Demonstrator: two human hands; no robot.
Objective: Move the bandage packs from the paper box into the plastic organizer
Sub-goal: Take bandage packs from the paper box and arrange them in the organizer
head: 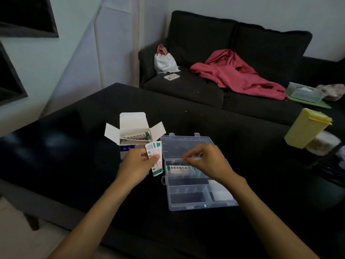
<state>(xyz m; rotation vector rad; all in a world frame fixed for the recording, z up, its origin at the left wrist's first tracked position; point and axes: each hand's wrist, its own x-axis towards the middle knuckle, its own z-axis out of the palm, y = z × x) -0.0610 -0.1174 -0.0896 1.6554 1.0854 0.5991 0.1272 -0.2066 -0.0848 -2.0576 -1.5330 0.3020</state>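
A white paper box stands open on the black table, with bandage packs still inside. My left hand grips a small stack of white-and-green bandage packs just left of the clear plastic organizer. The organizer's lid lies open behind it. One bandage pack lies in the organizer's top compartment. My right hand hovers over that compartment with curled fingers pinching something thin and blurred at its fingertips.
A yellow plastic container stands at the table's right side. Behind the table is a dark sofa with a white bag, a phone, a red garment and a basket.
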